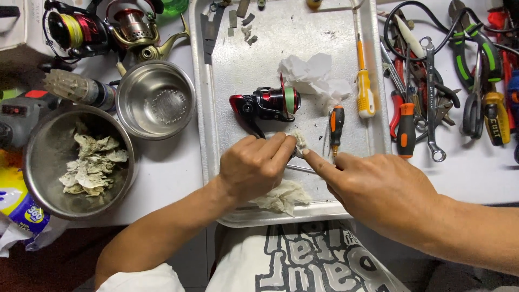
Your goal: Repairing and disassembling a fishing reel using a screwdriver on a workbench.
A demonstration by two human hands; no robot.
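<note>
Red-and-black spinning reel (263,104) sits untouched mid metal tray (216,162); left hand (254,167) pinches a small tissue wad (299,143) at a thin rod; right hand (378,186) points a finger there, grasping nothing; dirty wipes fill the steel bowl (40,157); wiping looks partway done.

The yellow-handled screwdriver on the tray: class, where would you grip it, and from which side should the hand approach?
Grip the yellow-handled screwdriver by its thick yellow handle, probably coming from the right. It lies flat along the metal tray near the right rim, handle toward the person, with crumpled white tissue close on its left.
</note>
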